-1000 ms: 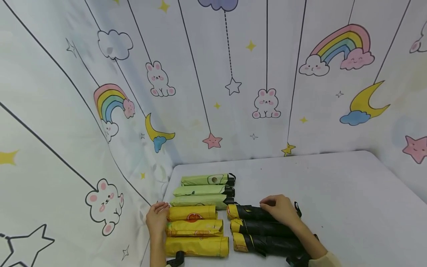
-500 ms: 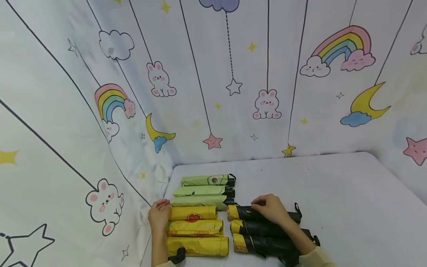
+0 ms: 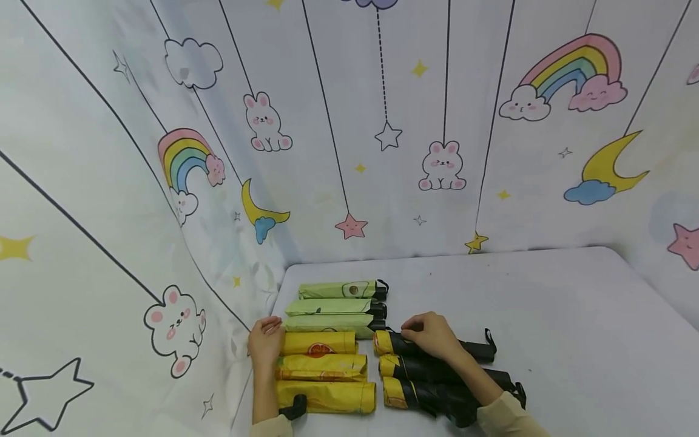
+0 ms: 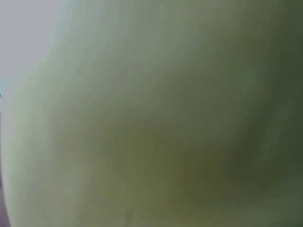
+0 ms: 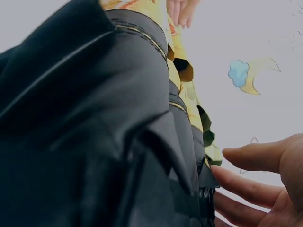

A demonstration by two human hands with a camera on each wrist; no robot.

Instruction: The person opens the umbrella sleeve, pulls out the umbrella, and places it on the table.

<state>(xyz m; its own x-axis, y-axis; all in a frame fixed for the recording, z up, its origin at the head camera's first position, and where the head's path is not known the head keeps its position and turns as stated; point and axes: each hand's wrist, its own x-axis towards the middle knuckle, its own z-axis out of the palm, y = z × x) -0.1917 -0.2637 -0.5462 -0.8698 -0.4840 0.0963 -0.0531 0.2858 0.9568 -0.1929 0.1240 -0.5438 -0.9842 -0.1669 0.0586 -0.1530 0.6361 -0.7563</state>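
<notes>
- Saw three green umbrellas [image 3: 330, 308] folded on the far left of the desk [image 3: 546, 315], three yellow umbrellas [image 3: 322, 367] nearer, and three black umbrellas [image 3: 423, 368] to the right of the yellow.
- Found the right hand [image 3: 431, 335] over the far black umbrella [image 3: 479, 351], just right of its yellow tip [image 3: 384, 342], thumb and fingers parted, gripping nothing; could not tell light touch from hovering.
- Took this as the key relation: far black umbrella directly beneath the right hand, long axis running left to right, loop [image 3: 490, 340] at the right end, forearm [image 3: 472, 373] slanting in from the near right across the row.
- Found the left hand [image 3: 266, 343] at the left end of the far yellow umbrella [image 3: 306, 343], fingers loose, grasping nothing visible; could not confirm contact.
- Judged the right hand nearer to every black umbrella, the left hand nearer to the left ends of the yellow ones.
- Noticed only a narrow gap between yellow and black rows.
- Made out just a yellow-green blur in the left wrist view.
</notes>
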